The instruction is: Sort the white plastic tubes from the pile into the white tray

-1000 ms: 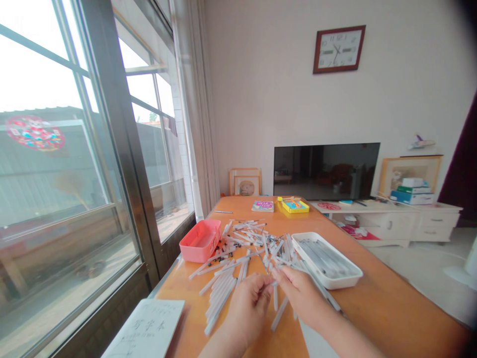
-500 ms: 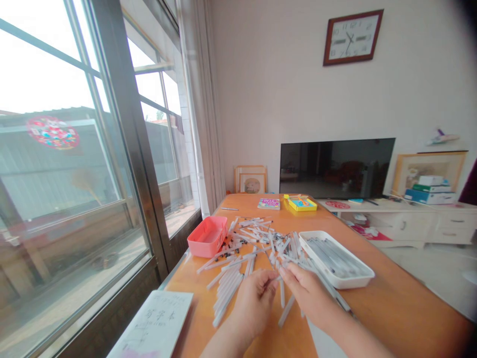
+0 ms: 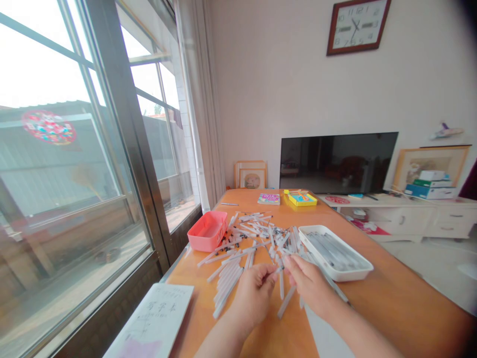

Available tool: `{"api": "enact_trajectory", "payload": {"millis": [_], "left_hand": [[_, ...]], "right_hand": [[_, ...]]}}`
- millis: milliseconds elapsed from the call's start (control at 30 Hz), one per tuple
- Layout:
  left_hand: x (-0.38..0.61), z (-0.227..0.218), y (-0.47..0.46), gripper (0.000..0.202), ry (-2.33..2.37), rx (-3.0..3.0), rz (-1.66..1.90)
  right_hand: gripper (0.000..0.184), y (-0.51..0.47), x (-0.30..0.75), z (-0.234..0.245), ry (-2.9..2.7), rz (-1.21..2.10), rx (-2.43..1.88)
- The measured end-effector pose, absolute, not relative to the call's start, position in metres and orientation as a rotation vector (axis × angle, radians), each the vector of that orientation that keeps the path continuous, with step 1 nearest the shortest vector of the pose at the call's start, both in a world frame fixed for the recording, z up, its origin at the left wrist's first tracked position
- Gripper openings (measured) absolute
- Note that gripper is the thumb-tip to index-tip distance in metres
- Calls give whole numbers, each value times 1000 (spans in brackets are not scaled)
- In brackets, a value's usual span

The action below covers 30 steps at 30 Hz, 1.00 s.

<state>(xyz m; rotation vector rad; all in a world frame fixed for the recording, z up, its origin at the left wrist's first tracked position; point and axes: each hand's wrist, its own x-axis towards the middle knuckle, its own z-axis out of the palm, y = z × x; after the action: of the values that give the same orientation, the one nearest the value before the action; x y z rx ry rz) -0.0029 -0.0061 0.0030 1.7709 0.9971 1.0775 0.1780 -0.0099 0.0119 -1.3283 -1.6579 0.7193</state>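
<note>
Table (image 3: pixel 391 308) in the head view, orange-brown and glossy, and right above its near half the left hand (image 3: pixel 257 288) and the right hand (image 3: pixel 307 281) nearly meet! The left has thumb and finger pinched on a slim pen part (image 3: pixel 279 269), pale with a dark bit at its tip. The right hand's thumb and fingers are drawn together just beside that tip; it's small and blurred there, so I can't tell whether they grip it too.

Beyond the fingers, what a spread: loose pen pieces (image 3: pixel 257 226), whitish lengths and dark ends, heaped every which way. By the left hand, a tidy row of pale tubes (image 3: pixel 228 283) lies slantwise. Over on the right, the white tray (image 3: pixel 350 276) carries a batch of greyish pens (image 3: pixel 330 248), laid lengthwise. Across on the left edge sits the red basket (image 3: pixel 201 243), with the notebook (image 3: pixel 152 318) nearer the camera. Far end: a booklet (image 3: pixel 269 199) and a yellow box (image 3: pixel 303 202), side by side.
</note>
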Motion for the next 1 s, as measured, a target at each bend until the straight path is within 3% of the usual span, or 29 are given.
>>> {"api": "enact_trajectory", "payload": {"millis": [233,633,1000], "left_hand": [[-6,1,-5,30,1007,1748,1060],[-8,17,-14,25,1178,2106,1040],[-9,14,-12,29,1172,2046,954]], "right_hand": [[37,-9,180,10,-1711,815,-1204],[34,-9,168,11,-1605,762,-1266],[35,-6,171,4,-1509,800,-1234]]}}
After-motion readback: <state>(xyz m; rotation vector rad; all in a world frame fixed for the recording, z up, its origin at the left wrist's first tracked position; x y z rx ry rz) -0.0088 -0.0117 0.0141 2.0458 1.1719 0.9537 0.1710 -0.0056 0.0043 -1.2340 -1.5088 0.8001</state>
